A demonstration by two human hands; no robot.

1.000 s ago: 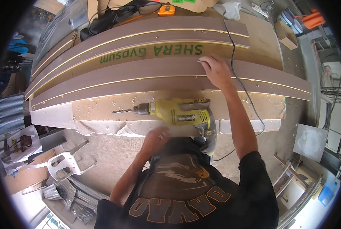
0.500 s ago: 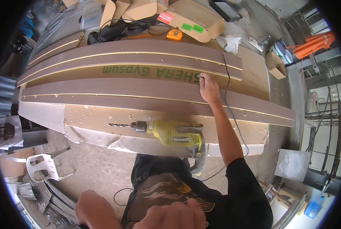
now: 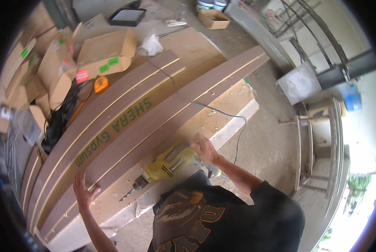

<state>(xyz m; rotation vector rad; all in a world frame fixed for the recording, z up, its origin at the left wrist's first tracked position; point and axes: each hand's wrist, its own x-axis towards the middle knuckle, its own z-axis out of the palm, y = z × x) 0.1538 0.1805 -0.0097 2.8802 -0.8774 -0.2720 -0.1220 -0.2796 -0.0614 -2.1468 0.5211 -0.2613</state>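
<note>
My left hand [image 3: 85, 191] lies on the near pair of brown planks [image 3: 162, 122], fingers spread and thumb toward the near edge. A yellow-green power drill [image 3: 171, 164] with a long bit lies along the table's near edge, its bit pointing toward the lower left. At the drill's rear is my right hand [image 3: 204, 147], curled and slightly blurred; what it holds, if anything, is hidden. Beyond a strip of board with green lettering [image 3: 112, 132] lies a far pair of brown planks [image 3: 125, 94]. All the planks show pale lines along their edges.
A black cable [image 3: 213, 108] crosses the planks and hangs past the near edge. Behind them are an orange tape measure [image 3: 100, 84], opened cardboard boxes [image 3: 106, 50], a white plastic bag [image 3: 152, 45] and a black tray [image 3: 127, 17]. Wood chips dot the board [image 3: 221, 109].
The view has turned and shifted rightward. My right hand has come back from the gap between the planks to the drill's rear. My left hand has moved onto the near planks.
</note>
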